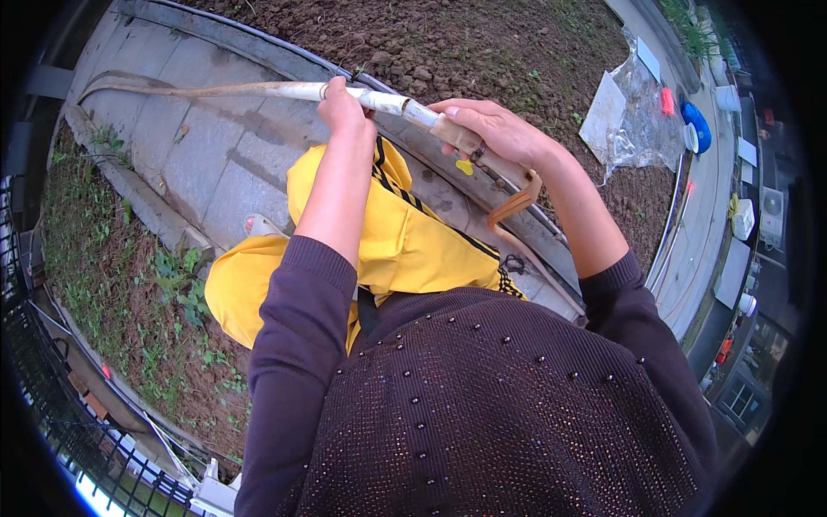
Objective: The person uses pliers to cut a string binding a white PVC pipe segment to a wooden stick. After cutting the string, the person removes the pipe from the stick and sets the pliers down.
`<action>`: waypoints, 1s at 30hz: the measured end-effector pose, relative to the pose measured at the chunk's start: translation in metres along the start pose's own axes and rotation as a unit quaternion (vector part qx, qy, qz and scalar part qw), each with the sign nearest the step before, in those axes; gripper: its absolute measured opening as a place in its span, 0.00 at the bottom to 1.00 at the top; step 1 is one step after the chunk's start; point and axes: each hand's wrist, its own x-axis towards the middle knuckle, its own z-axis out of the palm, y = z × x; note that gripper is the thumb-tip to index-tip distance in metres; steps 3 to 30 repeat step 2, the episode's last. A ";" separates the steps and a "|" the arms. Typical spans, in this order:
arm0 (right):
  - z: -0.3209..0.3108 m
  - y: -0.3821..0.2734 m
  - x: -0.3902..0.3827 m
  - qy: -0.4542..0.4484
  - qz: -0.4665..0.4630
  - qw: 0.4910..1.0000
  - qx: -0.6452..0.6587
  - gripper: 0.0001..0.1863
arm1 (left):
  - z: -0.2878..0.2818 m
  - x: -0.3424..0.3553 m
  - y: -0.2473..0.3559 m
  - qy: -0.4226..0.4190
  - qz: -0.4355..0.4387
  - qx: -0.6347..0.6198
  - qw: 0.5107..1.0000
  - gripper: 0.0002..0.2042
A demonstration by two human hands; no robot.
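Note:
A long beige hose [207, 89] comes in along the paving from the left and runs into a white section [388, 102] between my hands. My left hand [346, 112] is closed around that white section. Further right, my right hand [495, 131] grips the hose at a pale sleeve [455, 133], its thumb along the top. Just below the right fingers are a dark clamp and a small yellow tab [465, 166]. Beyond them the hose folds sharply at a flattened brown bend [517, 203] and continues toward the lower right.
My knees in yellow trousers [405, 241] are bent beneath my arms on a paved path [220, 168]. A raised kerb and thin pipe border tilled soil [482, 52]. Clear plastic sheeting [642, 116] and a blue container [694, 127] lie at right. Weeds grow at left.

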 end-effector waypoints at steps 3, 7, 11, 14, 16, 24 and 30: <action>-0.003 0.001 -0.001 -0.009 0.002 1.000 -0.003 0.26 | 0.000 0.002 -0.002 -0.003 -0.001 -0.009 1.000 0.16; -0.003 0.001 -0.001 -0.009 0.002 1.000 -0.003 0.26 | 0.000 0.002 -0.002 -0.003 -0.001 -0.009 1.000 0.16; -0.003 0.001 -0.001 -0.009 0.002 1.000 -0.003 0.26 | 0.000 0.002 -0.002 -0.003 -0.001 -0.009 1.000 0.16; -0.003 0.001 -0.001 -0.009 0.002 1.000 -0.003 0.26 | 0.000 0.002 -0.002 -0.003 -0.001 -0.009 1.000 0.16; -0.003 0.001 -0.001 -0.009 0.002 1.000 -0.003 0.26 | 0.000 0.002 -0.002 -0.003 -0.001 -0.009 1.000 0.16; -0.003 0.001 -0.001 -0.009 0.002 1.000 -0.003 0.26 | 0.000 0.002 -0.002 -0.003 -0.001 -0.009 1.000 0.16; -0.003 0.001 -0.001 -0.009 0.002 1.000 -0.003 0.26 | 0.000 0.002 -0.002 -0.003 -0.001 -0.009 1.000 0.16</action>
